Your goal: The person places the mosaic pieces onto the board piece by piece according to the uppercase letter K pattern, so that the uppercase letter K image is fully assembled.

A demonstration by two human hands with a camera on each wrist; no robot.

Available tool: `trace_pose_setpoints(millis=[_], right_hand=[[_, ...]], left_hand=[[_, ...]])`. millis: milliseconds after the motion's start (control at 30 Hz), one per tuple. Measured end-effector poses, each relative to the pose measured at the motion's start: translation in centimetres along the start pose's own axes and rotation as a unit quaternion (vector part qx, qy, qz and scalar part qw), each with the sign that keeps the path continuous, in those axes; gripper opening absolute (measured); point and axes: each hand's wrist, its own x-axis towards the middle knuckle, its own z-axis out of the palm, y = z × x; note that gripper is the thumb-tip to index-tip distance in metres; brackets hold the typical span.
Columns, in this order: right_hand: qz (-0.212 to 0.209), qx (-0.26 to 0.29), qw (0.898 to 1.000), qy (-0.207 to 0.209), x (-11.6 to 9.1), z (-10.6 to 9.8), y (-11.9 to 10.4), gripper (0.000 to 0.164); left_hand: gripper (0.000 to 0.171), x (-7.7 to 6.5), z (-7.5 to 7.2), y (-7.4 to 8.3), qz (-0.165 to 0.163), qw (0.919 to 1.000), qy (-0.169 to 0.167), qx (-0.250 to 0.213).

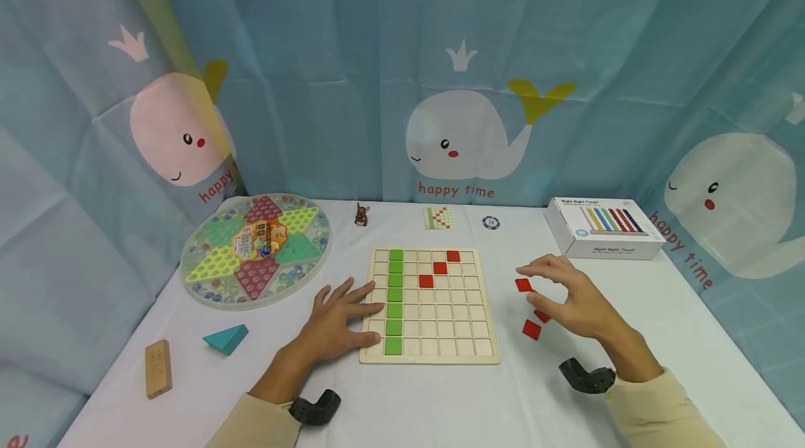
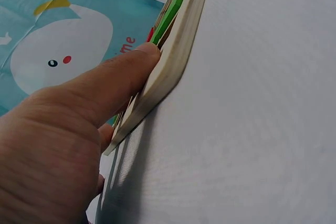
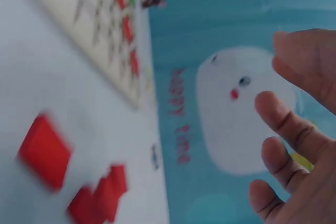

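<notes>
A wooden grid board [image 1: 430, 358] lies on the white table, with a column of green square tiles [image 1: 394, 293] on its left side and three red tiles [image 1: 426, 281] set in a diagonal. My left hand [image 1: 336, 319] rests on the board's left edge with its fingers spread; in the left wrist view the thumb [image 2: 123, 74] touches the rim near a corner. To the right of the board, my right hand [image 1: 575, 301] hovers over several loose red tiles [image 1: 531, 329]. Its thumb and fingers stand apart with nothing between them, and the right wrist view shows the tiles [image 3: 45, 152] blurred.
At the left are a round Chinese checkers board [image 1: 214, 233], a teal wedge [image 1: 227, 340] and a wooden block [image 1: 158, 369]. Along the back stand a small brown figurine [image 1: 361, 214], a pattern card [image 1: 438, 218], a poker chip [image 1: 491, 223] and a white box [image 1: 604, 228].
</notes>
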Motion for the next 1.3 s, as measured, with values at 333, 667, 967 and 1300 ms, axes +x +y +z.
trace_pose_setpoints(millis=[333,667,967,1300], right_hand=[[0.085,-0.016,0.991,-0.098,-2.6,0.7,3.4,0.042],[0.100,-0.079,0.977,-0.168,-3.1,1.7,4.3,0.044],[0.111,-0.123,0.972,-0.167,-3.1,1.9,4.1,0.027],[0.135,-0.135,0.965,-0.177,-3.0,2.0,3.5,0.031]], left_hand=[[0.056,0.0,-0.1,0.0,-0.002,0.9999,-0.007,-0.007],[0.056,-0.1,-0.1,0.0,0.007,0.9999,0.004,-0.006],[0.055,-0.1,0.1,-0.1,0.020,0.9996,0.018,-0.001],[0.056,-0.1,0.0,0.0,0.013,0.9999,0.010,-0.005]])
